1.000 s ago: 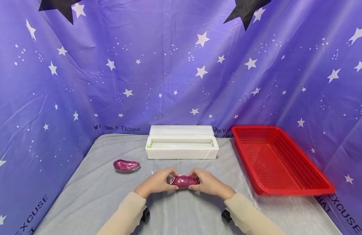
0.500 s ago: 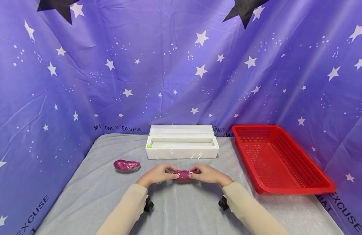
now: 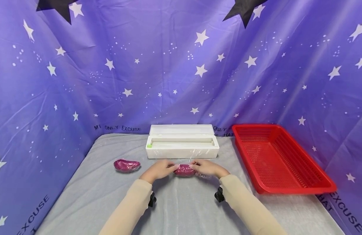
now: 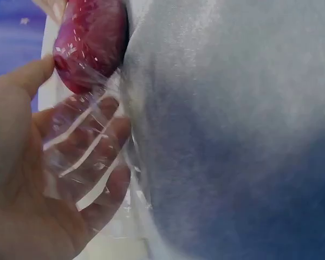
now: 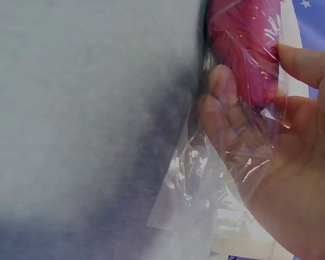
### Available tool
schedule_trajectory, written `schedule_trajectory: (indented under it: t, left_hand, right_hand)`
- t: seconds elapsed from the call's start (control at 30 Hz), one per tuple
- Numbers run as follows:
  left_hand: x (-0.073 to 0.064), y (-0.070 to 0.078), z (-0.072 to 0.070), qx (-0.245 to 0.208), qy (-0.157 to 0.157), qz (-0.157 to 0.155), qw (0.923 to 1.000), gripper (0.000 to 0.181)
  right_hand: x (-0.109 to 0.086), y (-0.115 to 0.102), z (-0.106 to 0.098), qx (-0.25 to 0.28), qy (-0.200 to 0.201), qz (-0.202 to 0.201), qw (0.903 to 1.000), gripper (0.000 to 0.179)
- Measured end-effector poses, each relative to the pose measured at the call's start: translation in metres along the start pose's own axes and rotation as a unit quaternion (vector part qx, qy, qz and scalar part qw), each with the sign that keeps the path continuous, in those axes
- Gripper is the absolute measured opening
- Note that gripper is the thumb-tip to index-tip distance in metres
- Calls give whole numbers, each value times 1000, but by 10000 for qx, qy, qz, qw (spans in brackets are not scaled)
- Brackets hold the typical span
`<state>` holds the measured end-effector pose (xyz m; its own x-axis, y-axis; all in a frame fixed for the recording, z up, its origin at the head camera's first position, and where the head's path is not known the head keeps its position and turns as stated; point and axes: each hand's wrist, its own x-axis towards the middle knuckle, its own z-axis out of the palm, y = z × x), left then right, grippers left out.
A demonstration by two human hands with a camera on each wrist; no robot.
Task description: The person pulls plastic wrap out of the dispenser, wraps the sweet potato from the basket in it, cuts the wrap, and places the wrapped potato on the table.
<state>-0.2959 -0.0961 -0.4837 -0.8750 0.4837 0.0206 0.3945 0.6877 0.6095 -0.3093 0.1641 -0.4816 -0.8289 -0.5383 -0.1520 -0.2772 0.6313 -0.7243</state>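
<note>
A purple-red sweet potato (image 3: 184,170) lies lengthwise between my hands, wrapped in clear cling film (image 5: 179,181). My left hand (image 3: 158,170) grips its left end, and the left wrist view has the thumb against the skin with loose film draped over the other fingers. At the right end my right hand (image 3: 210,167) holds it the same way, thumb on top and fingers behind. A loose flap of film hangs past the right fingers in the right wrist view. Another film-wrapped sweet potato (image 3: 126,165) rests on the cloth to the left.
Just beyond my hands stands a white cling film box (image 3: 182,153), its lid (image 3: 182,130) raised and a roll inside. A green tab (image 3: 149,146) sits at its left end. To the right is a red plastic basket (image 3: 298,190). Starry purple cloth walls the grey-covered table (image 3: 181,209).
Both hands have moved forward together with the sweet potato, from nearer the body toward the white box. The film between it and the box spans a shorter gap. The other sweet potato stays put.
</note>
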Motion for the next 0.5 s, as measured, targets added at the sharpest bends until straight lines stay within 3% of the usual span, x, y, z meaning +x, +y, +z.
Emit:
schedule_trajectory:
  t: [0.07, 0.17, 0.3, 0.5]
  left_hand:
    - [0, 6, -1, 580, 261, 223, 9977, 32]
    - [2, 14, 0, 1201, 659, 804, 9873, 29]
    - [7, 23, 2, 1423, 754, 1464, 9760, 29]
    - [14, 21, 8, 1361, 626, 1490, 9774, 31]
  right_hand:
    - [2, 0, -3, -57, -64, -93, 9999, 26]
    - [3, 0, -7, -72, -114, -204, 9997, 28]
    - [5, 0, -10, -201, -122, -244, 9994, 32]
    - [8, 0, -10, -555, -20, -196, 9983, 38]
